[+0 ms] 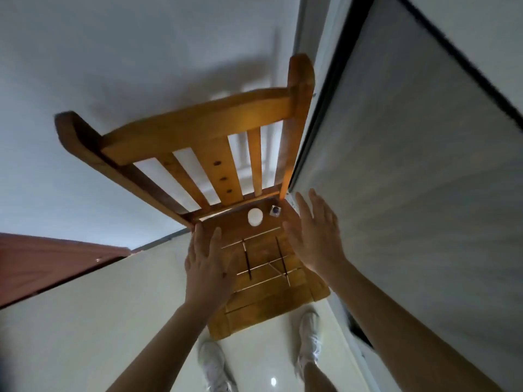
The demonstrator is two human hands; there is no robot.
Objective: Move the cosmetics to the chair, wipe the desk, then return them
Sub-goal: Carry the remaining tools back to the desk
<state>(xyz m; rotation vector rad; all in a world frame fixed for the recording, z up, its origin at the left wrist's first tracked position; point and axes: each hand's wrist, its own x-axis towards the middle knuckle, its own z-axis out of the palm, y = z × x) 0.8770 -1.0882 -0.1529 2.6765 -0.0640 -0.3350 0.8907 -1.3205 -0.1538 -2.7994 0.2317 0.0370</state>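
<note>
Head view: a white round jar and a small blue-topped jar are seen at the back of the chair seat; left hand and right hand are held over it, each grip released.

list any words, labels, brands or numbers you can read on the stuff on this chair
No text in this view can be read.
white round jar: plain lid, no print showing.
small dark jar: too small and blurred to read.
thin sticks on the chair seat: no legible marking.
</note>
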